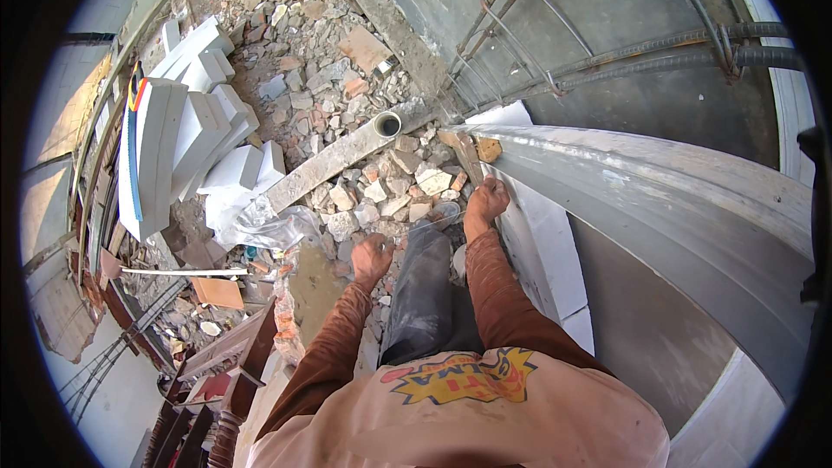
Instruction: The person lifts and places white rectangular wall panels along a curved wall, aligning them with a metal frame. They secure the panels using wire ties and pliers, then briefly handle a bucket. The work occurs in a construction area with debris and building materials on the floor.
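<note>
My left hand (373, 260) is held above the rubble (342, 199), beside my left leg, with its fingers curled closed. Whatever it may hold is hidden. My right hand (487, 201) is also closed, beside the row of white blocks (550, 251) and just below the end of a long grey beam (624, 178). Its curled fingers hide anything in them. Next to it, a short wooden piece (469, 159) stands against the beam's end, with a small brown chunk (490, 150) beside it.
White blocks (195, 126) are piled at the left, with a blue-bladed handsaw (133, 152) on them. A pipe (387, 125) rises from the rubble by a concrete strip (312, 178). Steel rebar (598, 65) crosses the upper right. Clear plastic sheeting (260, 225) lies left of me.
</note>
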A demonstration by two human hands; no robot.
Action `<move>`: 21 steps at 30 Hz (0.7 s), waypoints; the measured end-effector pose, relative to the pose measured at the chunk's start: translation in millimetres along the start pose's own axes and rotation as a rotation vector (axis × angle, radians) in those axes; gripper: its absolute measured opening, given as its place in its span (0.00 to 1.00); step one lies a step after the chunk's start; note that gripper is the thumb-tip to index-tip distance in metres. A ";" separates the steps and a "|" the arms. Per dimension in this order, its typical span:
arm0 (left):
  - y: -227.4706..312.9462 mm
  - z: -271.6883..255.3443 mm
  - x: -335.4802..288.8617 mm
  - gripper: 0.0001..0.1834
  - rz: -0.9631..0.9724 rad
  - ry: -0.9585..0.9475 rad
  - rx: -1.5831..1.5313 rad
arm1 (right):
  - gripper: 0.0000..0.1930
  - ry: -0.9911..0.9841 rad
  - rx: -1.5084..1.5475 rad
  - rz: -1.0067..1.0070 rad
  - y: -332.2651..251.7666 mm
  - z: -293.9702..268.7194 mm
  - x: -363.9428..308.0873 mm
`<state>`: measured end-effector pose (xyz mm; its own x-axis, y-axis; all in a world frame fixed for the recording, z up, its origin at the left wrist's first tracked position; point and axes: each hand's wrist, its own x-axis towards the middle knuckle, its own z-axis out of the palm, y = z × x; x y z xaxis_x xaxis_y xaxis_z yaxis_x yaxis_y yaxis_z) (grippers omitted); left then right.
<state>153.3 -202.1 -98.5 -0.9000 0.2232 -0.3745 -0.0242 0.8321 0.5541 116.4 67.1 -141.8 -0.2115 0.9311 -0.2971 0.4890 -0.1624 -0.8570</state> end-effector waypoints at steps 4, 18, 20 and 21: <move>4.8 -4.3 6.5 0.12 0.011 -0.029 -0.014 | 0.19 0.068 -0.140 -0.223 -17.8 -9.5 4.6; -59.5 -22.6 18.9 0.15 -0.280 0.083 0.095 | 0.08 -0.555 0.307 0.361 -1.4 45.3 -132.9; -71.5 -38.9 27.3 0.16 -0.261 0.158 0.084 | 0.10 -0.621 0.273 0.371 -38.0 58.1 -157.7; -76.1 -47.3 29.7 0.16 -0.278 0.187 0.088 | 0.10 -0.644 0.286 0.337 -57.2 63.4 -162.8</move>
<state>107.8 -282.8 -116.7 -0.9285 -0.1088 -0.3550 -0.2498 0.8904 0.3805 69.3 -95.8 -71.1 -0.5826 0.4582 -0.6713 0.3950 -0.5623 -0.7265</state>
